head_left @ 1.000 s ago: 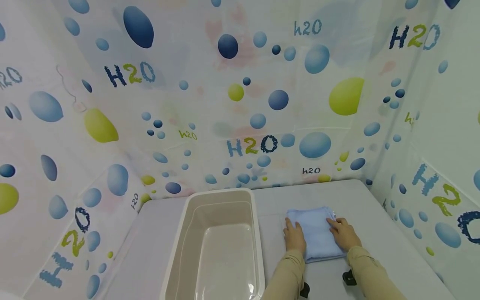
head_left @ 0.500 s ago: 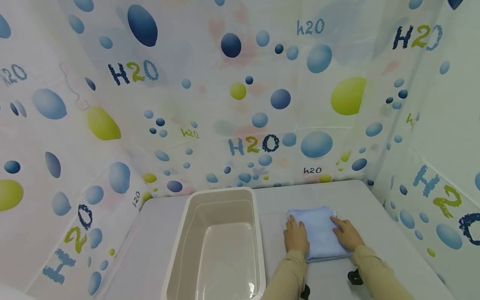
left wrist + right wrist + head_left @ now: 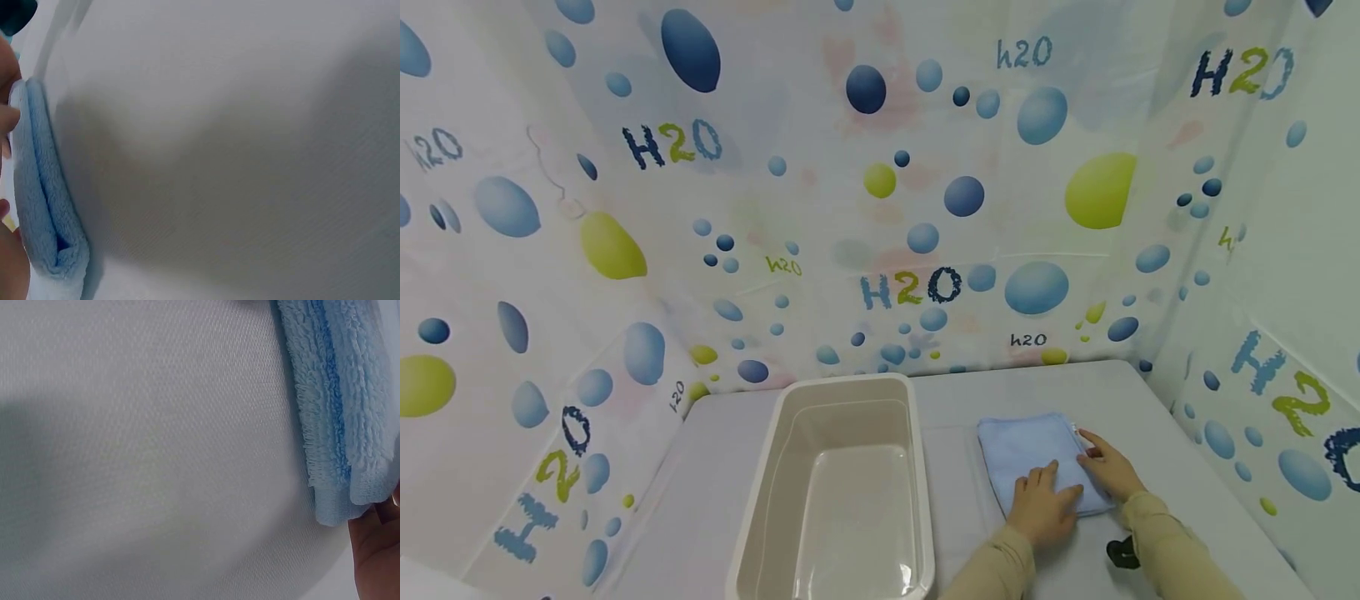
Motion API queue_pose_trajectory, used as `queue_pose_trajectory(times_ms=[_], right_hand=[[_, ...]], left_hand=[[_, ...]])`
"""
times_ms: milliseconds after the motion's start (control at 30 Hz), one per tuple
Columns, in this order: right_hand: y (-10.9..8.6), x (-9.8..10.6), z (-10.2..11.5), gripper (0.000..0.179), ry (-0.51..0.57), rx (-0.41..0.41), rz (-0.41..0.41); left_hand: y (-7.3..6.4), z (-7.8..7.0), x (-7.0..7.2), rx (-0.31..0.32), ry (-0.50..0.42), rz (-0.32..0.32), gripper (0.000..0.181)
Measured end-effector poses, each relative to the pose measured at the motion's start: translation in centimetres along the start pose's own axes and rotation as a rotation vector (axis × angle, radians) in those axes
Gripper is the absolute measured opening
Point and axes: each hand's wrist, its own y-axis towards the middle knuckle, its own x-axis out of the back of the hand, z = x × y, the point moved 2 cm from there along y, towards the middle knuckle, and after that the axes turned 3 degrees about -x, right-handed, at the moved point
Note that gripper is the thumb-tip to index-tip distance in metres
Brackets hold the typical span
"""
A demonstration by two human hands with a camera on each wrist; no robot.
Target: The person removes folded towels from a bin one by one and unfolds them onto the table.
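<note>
Folded blue terry towel point(image 3: 1018, 450), right of the beige tub point(image 3: 853, 500): your left hand point(image 3: 1045, 510) lies spread on it; whether your right hand point(image 3: 1111, 468) pinches its edge is unclear. Press evenly, avoiding creases.

- Light-blue towel point(image 3: 1011, 454), thick and plush, looped pile showing close up in the right wrist view.
- Folded into a flat, roughly rectangular pad; lies right of centre in the lower part of the head view, slightly skewed.
- Small white tag point(image 3: 1073, 428) at its upper right corner.
- Edge in the left wrist view, far left of frame: stacked layers, small gap in the fold near the lower end.
- Edge in the right wrist view, upper right: layers slightly parted, smoother band at the lower end.
- Left hand point(image 3: 1045, 506) rests on its lower part, fingers spread; right hand point(image 3: 1111, 469) touches its right edge.
</note>
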Motion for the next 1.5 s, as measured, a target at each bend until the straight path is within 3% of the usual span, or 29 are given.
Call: queue_pose_trajectory(times_ms=[133, 333, 567, 767, 833, 933, 1067, 1167, 1333, 1400, 1500], right_hand=[[-0.2, 0.1, 0.2, 0.056, -0.002, 0.006, 0.002], [0.0, 0.2, -0.1, 0.057, 0.016, -0.014, -0.006], [0.1, -0.1, -0.4, 0.060, 0.029, -0.053, -0.006], [-0.3, 0.0, -0.2, 0.059, 0.118, -0.063, -0.002], [-0.5, 0.1, -0.2, 0.056, 0.182, -0.081, 0.006], [-0.6, 0.2, -0.4, 0.048, 0.280, -0.120, 0.012], [-0.6, 0.1, -0.6, 0.034, 0.283, -0.082, -0.009], [-0.7, 0.0, -0.7, 0.026, 0.204, -0.015, -0.025], [-0.8, -0.4, -1.1, 0.024, 0.118, 0.015, 0.004], [-0.8, -0.5, -1.0, 0.027, 0.096, 0.027, 0.005], [-0.9, -0.6, -0.9, 0.030, 0.054, 0.059, -0.030]], left_hand=[[-0.5, -0.7, 0.1, -0.103, 0.028, 0.067, 0.036], [-1.0, -0.7, 0.5, -0.136, 0.080, 0.094, 0.034], [-1.1, -0.8, -0.1, -0.113, 0.099, 0.114, 0.042], [-0.9, -0.8, -0.5, -0.041, 0.050, 0.125, 0.041], [-0.7, -0.6, -0.1, -0.004, 0.004, 0.070, 0.041], [-0.4, 0.0, 0.6, 0.058, -0.089, -0.069, 0.040], [0.0, 1.3, 1.0, 0.171, -0.260, -0.217, 0.046], [0.0, 2.3, 0.9, 0.300, -0.477, -0.226, 0.056], [-0.1, 3.8, 0.6, 0.467, -0.845, -0.215, 0.047], [-0.2, 4.2, 0.5, 0.487, -0.918, -0.234, 0.043], [-0.3, 4.6, 0.6, 0.482, -0.906, -0.331, 0.042]])
